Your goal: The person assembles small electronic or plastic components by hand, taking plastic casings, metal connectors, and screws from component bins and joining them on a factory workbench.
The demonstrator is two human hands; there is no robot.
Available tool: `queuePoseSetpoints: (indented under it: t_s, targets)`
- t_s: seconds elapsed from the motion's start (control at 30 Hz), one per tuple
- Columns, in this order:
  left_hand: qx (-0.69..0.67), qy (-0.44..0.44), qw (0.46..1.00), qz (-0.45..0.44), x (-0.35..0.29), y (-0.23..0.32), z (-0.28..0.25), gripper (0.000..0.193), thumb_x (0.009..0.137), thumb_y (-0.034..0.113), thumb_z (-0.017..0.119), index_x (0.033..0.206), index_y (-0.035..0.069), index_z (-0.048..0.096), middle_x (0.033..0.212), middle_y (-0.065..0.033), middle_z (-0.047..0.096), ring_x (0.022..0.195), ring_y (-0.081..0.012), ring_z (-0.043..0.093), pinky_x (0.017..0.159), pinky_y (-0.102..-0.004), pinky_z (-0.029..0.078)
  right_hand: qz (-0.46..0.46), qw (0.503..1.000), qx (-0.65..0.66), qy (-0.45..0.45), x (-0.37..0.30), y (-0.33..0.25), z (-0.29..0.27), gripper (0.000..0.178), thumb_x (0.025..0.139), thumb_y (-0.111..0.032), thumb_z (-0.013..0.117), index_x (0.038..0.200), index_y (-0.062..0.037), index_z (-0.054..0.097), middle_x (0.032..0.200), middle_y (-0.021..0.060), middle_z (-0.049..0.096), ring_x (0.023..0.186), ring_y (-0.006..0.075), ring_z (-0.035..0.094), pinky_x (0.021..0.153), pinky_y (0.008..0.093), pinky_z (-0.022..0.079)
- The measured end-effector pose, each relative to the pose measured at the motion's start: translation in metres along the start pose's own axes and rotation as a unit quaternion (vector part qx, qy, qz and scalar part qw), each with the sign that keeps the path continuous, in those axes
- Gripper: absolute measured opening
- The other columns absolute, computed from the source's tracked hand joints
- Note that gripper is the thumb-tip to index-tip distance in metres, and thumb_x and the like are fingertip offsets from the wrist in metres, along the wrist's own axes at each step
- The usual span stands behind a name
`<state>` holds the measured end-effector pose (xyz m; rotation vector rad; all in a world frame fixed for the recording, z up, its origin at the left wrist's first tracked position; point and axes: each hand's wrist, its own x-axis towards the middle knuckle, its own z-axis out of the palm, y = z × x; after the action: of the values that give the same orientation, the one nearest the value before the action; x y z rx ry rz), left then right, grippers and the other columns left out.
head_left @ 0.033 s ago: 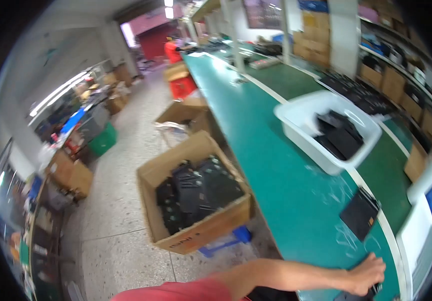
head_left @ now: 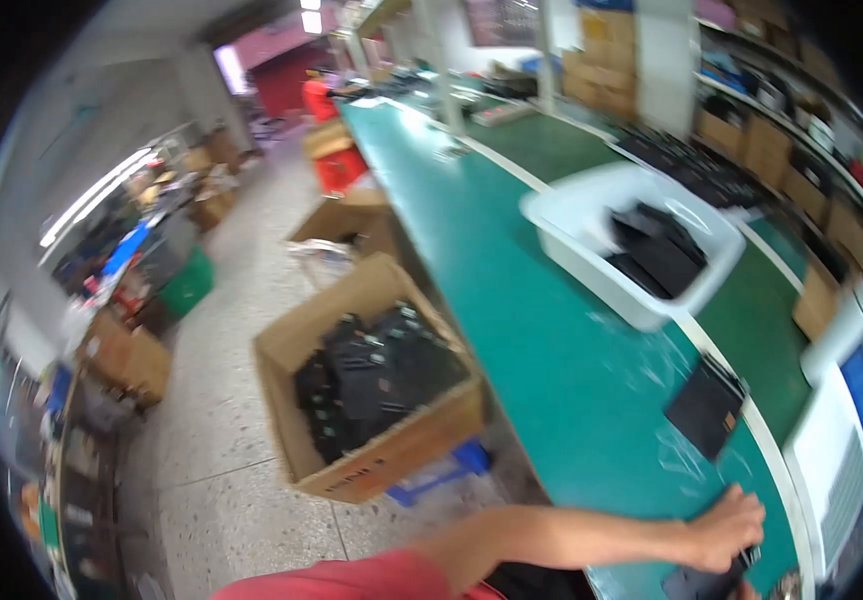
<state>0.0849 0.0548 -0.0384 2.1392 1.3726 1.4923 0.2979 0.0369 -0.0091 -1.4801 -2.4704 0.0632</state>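
Note:
My left hand [head_left: 726,530] reaches across the green bench at the lower right. Its fingers are curled closed on a flat black plastic piece [head_left: 693,583], which the lower edge of the picture partly cuts off. Just below it a bit of my right hand [head_left: 746,590] shows at the very edge, too little to read its fingers. Beyond the left hand a flat black case part [head_left: 706,408] lies on the bench beside thin clear plastic film [head_left: 679,450].
A white tub [head_left: 591,268] with black parts stands farther along the green bench [head_left: 511,350]. Left of the bench, an open carton [head_left: 281,420] full of black parts rests above a blue stool [head_left: 441,475]. A person in red [head_left: 319,98] is far off. Shelves line the right.
The whole view has shifted slightly, so the carton, tub and bench sit a little farther left. A bit of my right hand now shows below the left one, which stays at the black piece.

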Motion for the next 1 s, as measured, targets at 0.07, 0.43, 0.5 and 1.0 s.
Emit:
queuePoseSetpoints:
  t_s: [0.07, 0.43, 0.5, 1.0]
  targets:
    - [0.058, -0.022, 0.998, -0.022, -0.001, -0.002, -0.027, 0.018, 0.058, 0.009, 0.067, 0.076, 0.011, 0.067, 0.086, -0.0095, 0.055, 0.094, -0.0307, 0.051, 0.078, -0.0446, 0.035, -0.062, 0.993, 0.068, 0.079, 0.006, -0.062, -0.023, 0.026, 0.096, -0.020, 0.059, 0.108, 0.0017, 0.069, 0.088, 0.0200, 0.068, 0.083, 0.0330, 0.065, 0.077, 0.0391, 0.052]
    - [0.054, -0.078, 0.995, -0.010, 0.006, -0.001, -0.046, 0.031, 0.071, -0.001, 0.067, 0.101, 0.007, 0.069, 0.096, -0.0056, 0.060, 0.095, -0.0255, 0.055, 0.085, -0.0412, 0.039, 0.063, 0.970, 0.226, 0.066, 0.013, -0.065, -0.024, 0.020, 0.082, 0.006, 0.062, 0.100, 0.0007, 0.067, 0.085, 0.0153, 0.063, 0.076, 0.0306, 0.063, 0.068, 0.0376, 0.049]
    - [0.060, -0.082, 0.995, -0.016, 0.007, 0.002, -0.046, 0.030, 0.072, -0.002, 0.066, 0.101, 0.006, 0.069, 0.097, -0.0056, 0.061, 0.096, -0.0261, 0.055, 0.086, -0.0408, 0.038, 0.084, 0.964, 0.243, 0.075, 0.011, -0.066, -0.026, 0.021, 0.081, 0.007, 0.062, 0.100, 0.0005, 0.067, 0.085, 0.0148, 0.063, 0.075, 0.0288, 0.063, 0.068, 0.0365, 0.050]
    - [0.044, -0.108, 0.993, -0.030, 0.006, 0.003, -0.055, 0.032, 0.073, -0.003, 0.066, 0.104, 0.004, 0.067, 0.098, -0.0071, 0.061, 0.096, -0.0270, 0.054, 0.088, -0.0410, 0.038, 0.079, 0.950, 0.294, 0.074, 0.011, -0.073, -0.025, 0.021, 0.078, 0.006, 0.067, 0.098, -0.0009, 0.068, 0.090, 0.0115, 0.061, 0.084, 0.0263, 0.060, 0.071, 0.0346, 0.050]
